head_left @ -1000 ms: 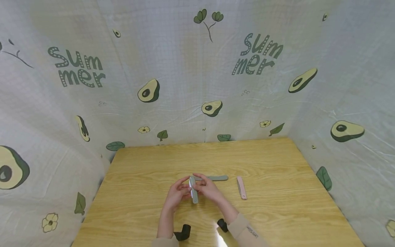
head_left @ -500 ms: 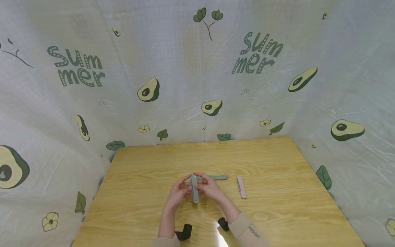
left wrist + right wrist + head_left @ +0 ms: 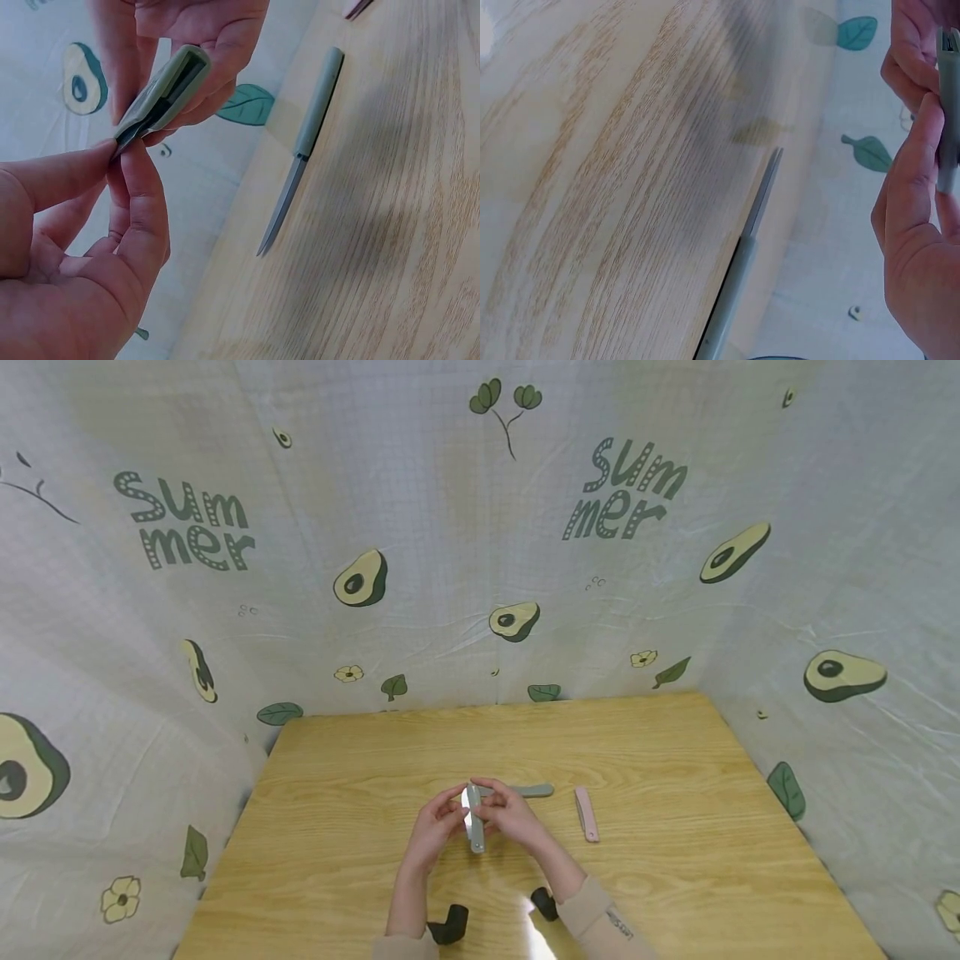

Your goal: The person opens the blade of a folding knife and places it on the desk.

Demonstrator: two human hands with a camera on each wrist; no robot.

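In the head view a pale green folding knife [image 3: 477, 835] is held upright over the table between both hands. My left hand [image 3: 435, 825] pinches its blade, thumb against forefinger, as the left wrist view shows at the knife [image 3: 161, 94]. The right hand [image 3: 512, 817] grips the green handle. The blade stands partly out of the handle slot; its edge is largely covered by fingers. Behind the hands lies a second green folding knife [image 3: 534, 791], unfolded, its blade [image 3: 281, 206] seen in the left wrist view. To the right lies a folded pink knife [image 3: 588, 815].
The wooden table [image 3: 337, 768] carries the knives. White cloth [image 3: 442, 527] printed with avocados and leaves hangs behind it and at both sides. Black objects sit by the left forearm [image 3: 450, 925] and by the right forearm [image 3: 543, 904].
The blade looked dull and narrow half a second ago; now it shines and shows wider to the left of the handle. Both hands keep nearly the same place. The knives on the table stay put.
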